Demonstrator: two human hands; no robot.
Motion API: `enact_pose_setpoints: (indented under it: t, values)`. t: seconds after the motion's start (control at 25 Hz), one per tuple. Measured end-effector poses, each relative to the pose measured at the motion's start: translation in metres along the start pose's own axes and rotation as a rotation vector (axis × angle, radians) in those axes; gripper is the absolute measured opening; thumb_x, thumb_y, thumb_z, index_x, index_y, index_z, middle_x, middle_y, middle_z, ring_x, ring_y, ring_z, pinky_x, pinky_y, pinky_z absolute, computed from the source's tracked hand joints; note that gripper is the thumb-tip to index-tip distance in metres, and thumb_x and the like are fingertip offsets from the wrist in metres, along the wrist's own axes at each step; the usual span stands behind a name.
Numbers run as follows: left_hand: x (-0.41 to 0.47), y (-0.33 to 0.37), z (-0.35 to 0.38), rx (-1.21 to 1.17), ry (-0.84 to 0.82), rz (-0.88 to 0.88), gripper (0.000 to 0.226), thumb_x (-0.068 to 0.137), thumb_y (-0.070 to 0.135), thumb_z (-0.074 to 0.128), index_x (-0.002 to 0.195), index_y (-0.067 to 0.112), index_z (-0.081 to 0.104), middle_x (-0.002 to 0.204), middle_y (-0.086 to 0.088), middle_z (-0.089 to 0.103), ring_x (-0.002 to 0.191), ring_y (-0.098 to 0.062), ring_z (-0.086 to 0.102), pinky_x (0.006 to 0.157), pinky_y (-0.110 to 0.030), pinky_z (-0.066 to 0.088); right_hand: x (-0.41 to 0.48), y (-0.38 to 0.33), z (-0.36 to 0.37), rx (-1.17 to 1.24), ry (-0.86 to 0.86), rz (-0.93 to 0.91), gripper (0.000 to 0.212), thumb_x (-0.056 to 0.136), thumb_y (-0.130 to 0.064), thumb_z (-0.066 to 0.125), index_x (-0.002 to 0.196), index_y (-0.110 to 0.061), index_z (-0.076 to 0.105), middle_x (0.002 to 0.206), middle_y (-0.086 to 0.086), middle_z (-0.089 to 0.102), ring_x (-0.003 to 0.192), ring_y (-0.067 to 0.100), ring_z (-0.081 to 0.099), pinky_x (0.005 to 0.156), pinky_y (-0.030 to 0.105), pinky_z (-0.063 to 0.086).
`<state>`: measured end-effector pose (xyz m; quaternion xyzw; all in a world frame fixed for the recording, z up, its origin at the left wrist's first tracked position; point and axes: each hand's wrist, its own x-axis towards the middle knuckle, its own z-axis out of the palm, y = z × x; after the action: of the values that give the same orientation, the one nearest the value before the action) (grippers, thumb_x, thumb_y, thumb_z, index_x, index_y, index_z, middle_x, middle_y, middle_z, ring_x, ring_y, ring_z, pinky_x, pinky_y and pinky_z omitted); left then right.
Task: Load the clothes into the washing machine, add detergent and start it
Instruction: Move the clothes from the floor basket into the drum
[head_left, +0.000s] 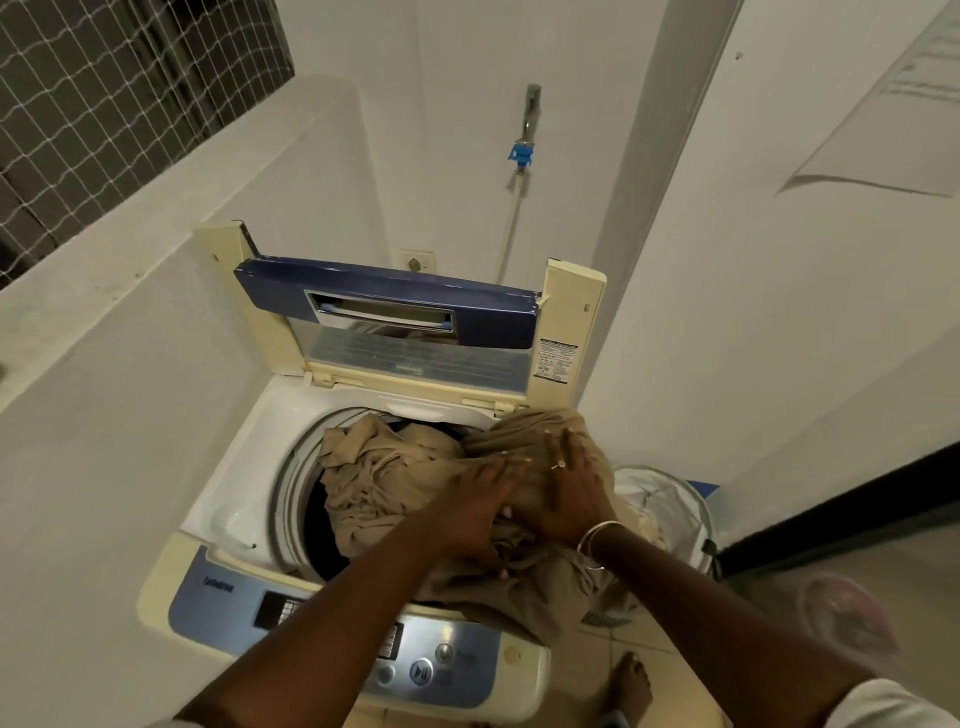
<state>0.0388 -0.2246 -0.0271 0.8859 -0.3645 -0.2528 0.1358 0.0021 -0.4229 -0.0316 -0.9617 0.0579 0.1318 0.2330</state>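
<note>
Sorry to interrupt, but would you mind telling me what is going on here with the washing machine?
A person is loading a top-loading washing machine whose lid stands open. Both hands, the left hand and the right hand, press flat on a bundle of beige clothes. Part of the bundle is down in the drum, while part hangs over the front right rim, near the control panel. A laundry basket sits on the floor to the right. No detergent is visible.

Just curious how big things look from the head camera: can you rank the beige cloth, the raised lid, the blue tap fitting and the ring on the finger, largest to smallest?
1. Raised lid, roughly level with the beige cloth; the cloth is nearer, so unsure.
2. Blue tap fitting.
3. Ring.
</note>
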Motion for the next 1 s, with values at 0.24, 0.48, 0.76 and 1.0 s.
enact_pose_setpoints:
  t: [0.24, 0.48, 0.76, 1.0]
  values:
    - [0.019, 0.011, 0.017, 0.044, 0.134, 0.014, 0.098, 0.086, 0.054, 0.063, 0.158, 0.029, 0.002, 0.161, -0.011, 0.019, 0.141, -0.031, 0.036, 0.115, -0.042, 0.036, -0.008, 0.035, -0.018, 0.058, -0.121, -0.022, 0.151, 0.040, -0.099, 0.056, 0.155, -0.031, -0.014, 0.164, 0.011, 0.011, 0.149, 0.034, 0.017, 0.121, 0.048, 0.021]
    - [0.030, 0.008, 0.028, -0.037, 0.158, -0.087, 0.056, 0.101, 0.036, 0.044, 0.152, 0.014, 0.034, 0.153, -0.016, 0.037, 0.135, -0.030, 0.043, 0.111, -0.036, 0.034, -0.019, 0.025, -0.028, -0.263, -0.240, -0.123, 0.155, 0.043, -0.079, 0.079, 0.154, -0.029, -0.015, 0.161, 0.013, 0.013, 0.144, 0.038, 0.025, 0.118, 0.052, 0.030]
    - [-0.007, 0.011, 0.005, -0.220, 0.617, -0.043, 0.032, 0.091, 0.024, 0.056, 0.122, 0.018, 0.062, 0.130, -0.003, 0.053, 0.111, -0.018, 0.056, 0.092, -0.020, 0.040, -0.029, -0.001, -0.024, -0.195, 0.128, -0.173, 0.064, 0.082, -0.056, 0.062, 0.137, -0.025, 0.051, 0.131, 0.002, 0.061, 0.109, 0.022, 0.061, 0.092, 0.032, 0.051]
    - [-0.044, 0.012, -0.078, -0.595, 1.045, -0.007, 0.013, 0.081, 0.010, 0.050, 0.087, 0.010, 0.061, 0.086, 0.000, 0.061, 0.081, -0.014, 0.057, 0.072, -0.038, 0.051, -0.030, -0.080, -0.067, 0.181, 0.574, -0.435, 0.032, 0.088, -0.035, 0.057, 0.113, -0.019, 0.070, 0.093, 0.000, 0.065, 0.077, 0.012, 0.054, 0.069, 0.024, 0.038]
